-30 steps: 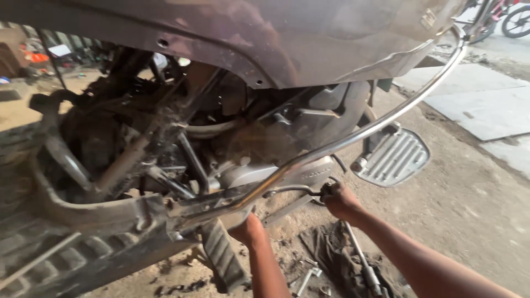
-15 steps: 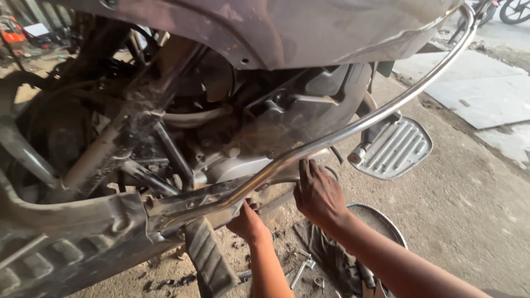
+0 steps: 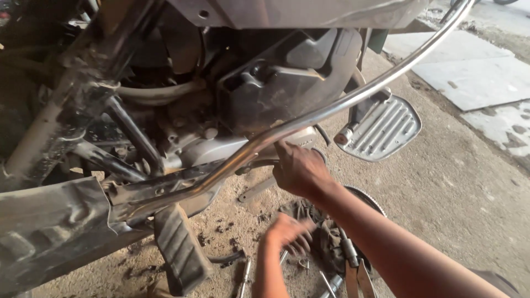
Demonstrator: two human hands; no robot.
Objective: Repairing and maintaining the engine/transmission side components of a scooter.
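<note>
Head view: two hands, right hand (image 3: 298, 168) touching one chrome bar (image 3: 353, 99).

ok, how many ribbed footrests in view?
2: a metal footboard right of the right hand, and a dark pedal low, left of the left hand. Others may be hidden.

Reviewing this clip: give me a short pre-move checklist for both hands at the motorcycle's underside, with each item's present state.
1. Right hand steady at the chrome guard bar: ok, its fingers reach up just under the bar.
2. Right-hand grip on a tool or part: cannot tell, fingertips are hidden.
3. Left hand clear of the engine: ok, it is low over the loose tools on the ground.
4. Left hand holding a tool: cannot tell, it is blurred.
5. Footrest plate clear of both hands: ok.
6. Ground under the engine tidy: not ok, tools and parts are scattered.
</note>
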